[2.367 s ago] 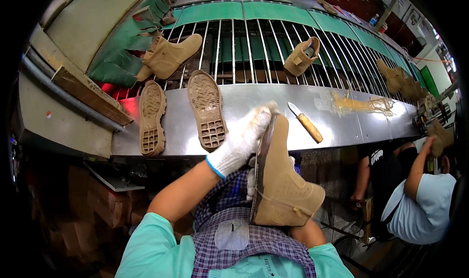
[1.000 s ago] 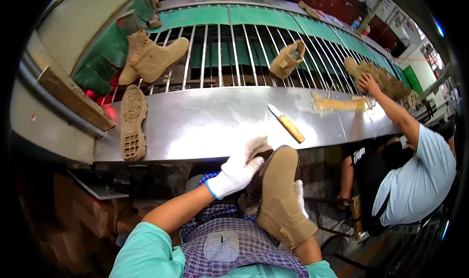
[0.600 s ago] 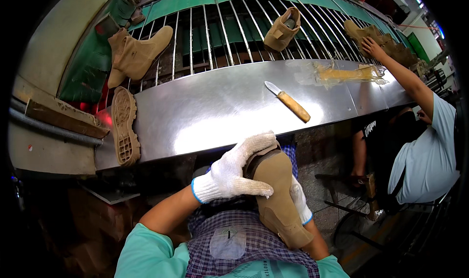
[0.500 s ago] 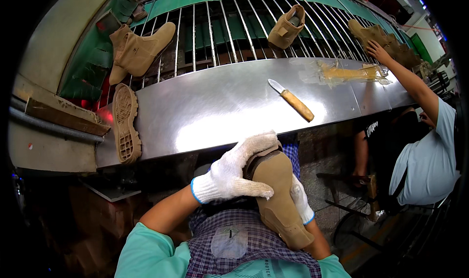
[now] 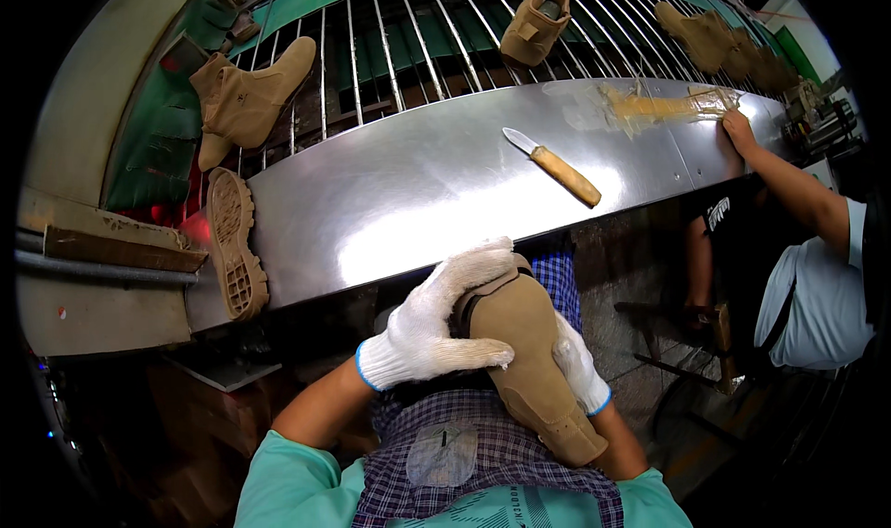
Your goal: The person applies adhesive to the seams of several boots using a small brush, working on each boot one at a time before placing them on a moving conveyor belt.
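Both my hands wear white knit gloves with blue cuffs, and they hold a tan suede boot (image 5: 534,342) over my lap. My left hand (image 5: 441,319) clasps its upper end, fingers over the far edge and thumb across the near face. Under those fingers a dark strip shows along the boot's edge. From the right side, my right hand (image 5: 577,366) grips the boot, its fingers partly hidden behind it. Beyond my hands, a knife (image 5: 564,177) with a wooden handle lies on the metal ledge (image 5: 399,194). A loose tan rubber sole (image 5: 234,245) rests at the ledge's left end, tread showing.
Behind the ledge runs a rack of metal bars (image 5: 385,50). On it are a pair of tan boots (image 5: 251,96) at left, a single boot (image 5: 536,22), and several more boots (image 5: 715,41) at right. Yellowed tape (image 5: 659,106) covers part of the ledge. A co-worker (image 5: 817,277) sits at right.
The co-worker's hand has drawn back from the boots on the rack to the ledge's edge. My view has shifted slightly; my hands keep nearly the same hold on the boot.
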The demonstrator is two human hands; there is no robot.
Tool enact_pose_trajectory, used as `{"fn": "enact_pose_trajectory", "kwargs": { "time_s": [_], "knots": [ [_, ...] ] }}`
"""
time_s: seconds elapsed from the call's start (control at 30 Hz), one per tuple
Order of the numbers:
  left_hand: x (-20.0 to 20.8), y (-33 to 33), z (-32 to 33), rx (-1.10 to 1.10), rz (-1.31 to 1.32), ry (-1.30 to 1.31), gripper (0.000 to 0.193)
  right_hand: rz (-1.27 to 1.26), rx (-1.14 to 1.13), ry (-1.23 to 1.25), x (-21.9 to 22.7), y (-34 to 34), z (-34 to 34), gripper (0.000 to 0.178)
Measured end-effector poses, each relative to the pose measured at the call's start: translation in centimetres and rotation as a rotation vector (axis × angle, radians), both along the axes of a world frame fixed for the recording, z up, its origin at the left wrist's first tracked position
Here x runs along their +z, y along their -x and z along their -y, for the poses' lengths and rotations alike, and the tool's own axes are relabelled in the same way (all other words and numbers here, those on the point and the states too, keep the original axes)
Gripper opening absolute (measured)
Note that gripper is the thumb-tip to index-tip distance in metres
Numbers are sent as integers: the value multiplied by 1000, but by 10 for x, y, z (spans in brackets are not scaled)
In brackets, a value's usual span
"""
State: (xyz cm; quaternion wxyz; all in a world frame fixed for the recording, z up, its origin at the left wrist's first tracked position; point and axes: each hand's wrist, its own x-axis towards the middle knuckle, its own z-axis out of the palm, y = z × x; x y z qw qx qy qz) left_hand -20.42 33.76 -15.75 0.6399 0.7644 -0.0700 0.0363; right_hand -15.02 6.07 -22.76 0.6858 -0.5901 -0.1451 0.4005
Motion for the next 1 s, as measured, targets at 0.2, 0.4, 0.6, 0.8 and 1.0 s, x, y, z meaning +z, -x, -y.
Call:
{"fn": "enact_pose_trajectory", "kwargs": {
  "time_s": [0.2, 0.4, 0.6, 0.8, 1.0],
  "knots": [
    [-4, 0, -2, -4, 48, -16, 102, 36, 14, 31, 10, -3, -3, 95],
    [-1, 3, -4, -38, 9, 27, 100, 27, 22, 29, 14, 1, -2, 99],
    [25, -6, -13, -190, -116, 70, 93, 149, 21, 62, 20, 0, -3, 100],
    [90, -39, -19, -52, 51, -187, 82, 141, -147, -171, 34, -16, -42, 94],
    [126, -25, -58, -166, 13, -316, 72, 330, 366, 222, 92, -46, -60, 79]
  ]
}}
